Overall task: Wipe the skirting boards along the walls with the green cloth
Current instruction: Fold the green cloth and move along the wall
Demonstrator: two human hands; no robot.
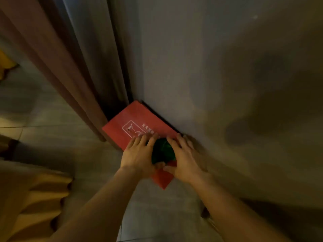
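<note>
The green cloth (162,151) lies bunched on top of a red box (134,123) that stands on the floor against the wall. My left hand (138,154) rests flat on the box's top at the cloth's left side, fingers spread. My right hand (183,159) lies flat at the cloth's right side, its thumb touching the cloth's near edge. Both hands flank the cloth and press on the box. The dark skirting board (162,117) shows as a thin strip behind the box, mostly hidden by it.
A brown curtain (57,70) hangs to the floor left of the box. The grey wall (218,75) fills the right side. Grey floor tiles (61,137) spread to the left. A yellow fabric edge (35,198) sits at bottom left.
</note>
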